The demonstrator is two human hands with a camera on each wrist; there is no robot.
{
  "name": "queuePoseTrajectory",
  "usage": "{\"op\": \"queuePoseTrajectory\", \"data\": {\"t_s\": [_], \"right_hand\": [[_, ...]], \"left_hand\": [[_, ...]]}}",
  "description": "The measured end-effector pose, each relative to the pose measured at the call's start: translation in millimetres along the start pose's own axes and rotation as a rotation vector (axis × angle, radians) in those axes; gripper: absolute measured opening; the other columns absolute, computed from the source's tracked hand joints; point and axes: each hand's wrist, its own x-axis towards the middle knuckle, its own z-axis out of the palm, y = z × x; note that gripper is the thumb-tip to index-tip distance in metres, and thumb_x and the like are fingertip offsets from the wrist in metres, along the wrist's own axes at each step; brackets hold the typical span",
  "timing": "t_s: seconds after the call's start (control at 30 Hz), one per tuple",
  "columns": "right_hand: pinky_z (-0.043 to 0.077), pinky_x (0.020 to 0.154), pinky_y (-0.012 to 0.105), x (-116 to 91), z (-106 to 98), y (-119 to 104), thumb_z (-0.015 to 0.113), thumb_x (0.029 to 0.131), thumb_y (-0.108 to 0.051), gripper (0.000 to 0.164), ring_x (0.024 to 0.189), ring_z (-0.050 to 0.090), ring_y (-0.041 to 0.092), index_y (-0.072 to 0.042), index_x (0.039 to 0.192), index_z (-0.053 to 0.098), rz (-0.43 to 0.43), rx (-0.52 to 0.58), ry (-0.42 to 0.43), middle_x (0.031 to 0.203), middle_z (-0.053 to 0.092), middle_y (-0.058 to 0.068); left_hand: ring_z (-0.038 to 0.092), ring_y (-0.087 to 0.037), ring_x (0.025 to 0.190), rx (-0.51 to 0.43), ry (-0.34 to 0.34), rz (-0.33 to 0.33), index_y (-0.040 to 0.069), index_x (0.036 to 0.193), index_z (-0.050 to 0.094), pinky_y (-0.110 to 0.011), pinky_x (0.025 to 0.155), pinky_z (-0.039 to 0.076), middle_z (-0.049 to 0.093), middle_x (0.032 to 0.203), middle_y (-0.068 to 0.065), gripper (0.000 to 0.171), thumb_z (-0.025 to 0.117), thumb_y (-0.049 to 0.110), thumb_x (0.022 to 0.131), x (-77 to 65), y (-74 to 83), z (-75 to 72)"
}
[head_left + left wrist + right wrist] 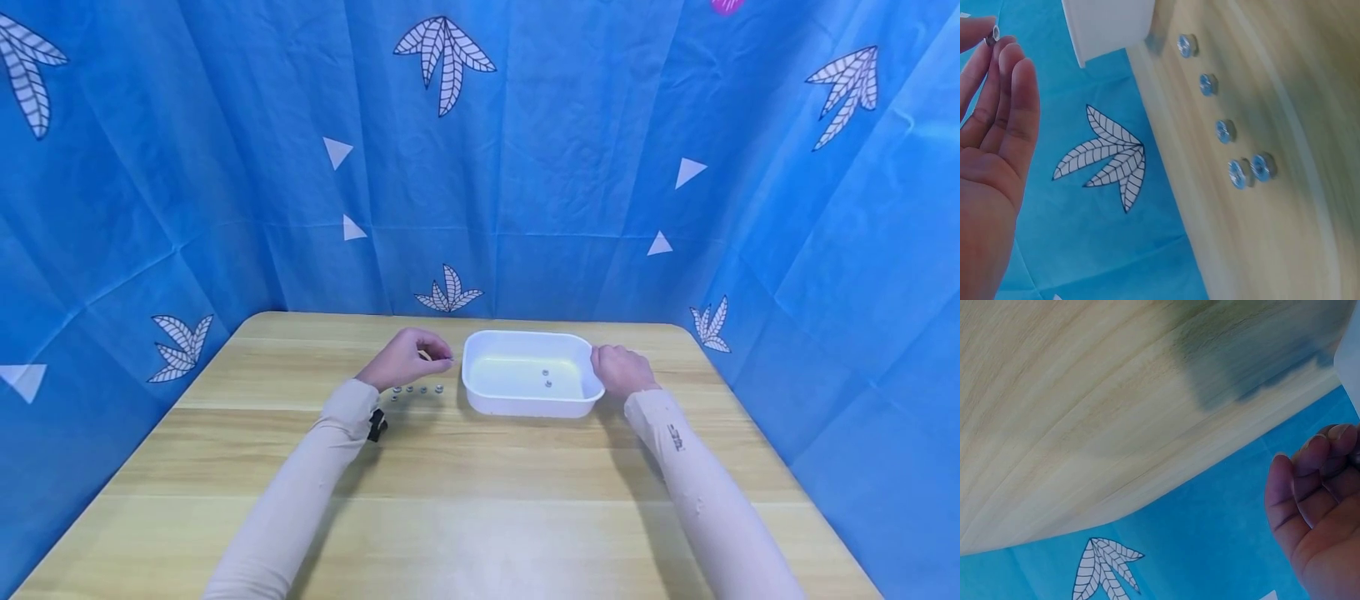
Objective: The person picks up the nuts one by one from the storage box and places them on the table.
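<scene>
My left hand [411, 360] is raised just left of the white plastic basin [531, 407]. Between its thumb and fingertips it pinches a small silver metal nut [995, 32], whose hole shows in the left wrist view. Several similar nuts [1225, 130] lie on the table below and beside this hand. Two more nuts [547, 384] rest on the basin floor, right of its middle. My right hand [622, 370] grips the basin's right end with curled fingers; the right wrist view shows only a sliver of the basin's white wall.
The basin stands on a light wood-grain table [480, 492], toward its far edge. A blue curtain [570, 167] with white leaf and triangle prints hangs behind and along both sides. A small black object [377, 425] sits at the left cuff.
</scene>
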Motion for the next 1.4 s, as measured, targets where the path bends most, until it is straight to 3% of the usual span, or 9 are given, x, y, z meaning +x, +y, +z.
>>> {"op": "queuePoseTrajectory", "data": {"t_s": [0.2, 0.43, 0.67, 0.93, 1.17, 1.4], "right_hand": [[0.059, 0.076, 0.061, 0.2, 1.4, -1.7, 0.026, 0.109, -0.027, 0.049, 0.084, 0.07, 0.043, -0.002, 0.092, 0.064, -0.001, 0.002, 0.0, 0.09, 0.071, 0.023], [0.059, 0.079, 0.061, -0.3, -1.0, -1.8, 0.027, 0.11, -0.026, 0.049, 0.083, 0.069, 0.041, 0.001, 0.1, 0.066, 0.003, 0.01, -0.013, 0.088, 0.07, 0.022], [0.059, 0.08, 0.062, 0.1, -1.0, -0.9, 0.025, 0.11, -0.03, 0.051, 0.082, 0.069, 0.038, -0.002, 0.094, 0.065, 0.018, 0.015, -0.021, 0.086, 0.069, 0.019], [0.059, 0.08, 0.062, 0.1, 0.1, 1.2, 0.024, 0.11, -0.03, 0.052, 0.084, 0.069, 0.04, -0.001, 0.098, 0.066, 0.012, 0.01, -0.018, 0.089, 0.07, 0.021], [0.058, 0.08, 0.063, -0.1, 0.5, 2.5, 0.022, 0.109, -0.031, 0.056, 0.091, 0.07, 0.045, 0.0, 0.097, 0.067, 0.023, 0.016, -0.018, 0.096, 0.072, 0.025], [0.058, 0.081, 0.063, 0.0, -0.2, 0.9, 0.023, 0.11, -0.031, 0.056, 0.088, 0.07, 0.043, 0.0, 0.096, 0.067, 0.029, 0.026, -0.025, 0.093, 0.072, 0.024]], "left_hand": [[0.067, -0.018, 0.087, 0.002, 0.018, -0.017, 0.007, 0.101, 0.078, -0.032, 0.08, 0.058, 0.077, 0.094, -0.005, 0.012, 0.078, 0.013, 0.091, -10.5, -10.2, -4.7], [0.068, -0.017, 0.087, 0.002, 0.009, -0.034, 0.001, 0.106, 0.077, -0.029, 0.079, 0.058, 0.077, 0.096, -0.007, 0.021, 0.078, 0.015, 0.091, -18.8, -22.7, -10.7], [0.067, -0.017, 0.085, 0.023, 0.005, -0.064, -0.001, 0.107, 0.076, -0.029, 0.076, 0.058, 0.076, 0.095, -0.007, 0.022, 0.076, 0.014, 0.092, -27.6, -34.4, -16.4], [0.067, -0.015, 0.086, 0.082, -0.018, -0.08, 0.002, 0.105, 0.077, -0.029, 0.079, 0.057, 0.076, 0.094, -0.004, 0.019, 0.076, 0.015, 0.091, -36.9, -49.3, -17.5], [0.067, -0.015, 0.088, 0.13, -0.047, -0.135, 0.006, 0.103, 0.078, -0.03, 0.081, 0.058, 0.075, 0.094, -0.003, 0.014, 0.077, 0.014, 0.091, -41.7, -61.3, -15.8], [0.071, -0.015, 0.089, 0.216, -0.069, -0.095, 0.005, 0.101, 0.079, -0.035, 0.085, 0.061, 0.079, 0.097, -0.007, 0.012, 0.077, 0.011, 0.091, -41.4, -71.7, -17.3]]}}
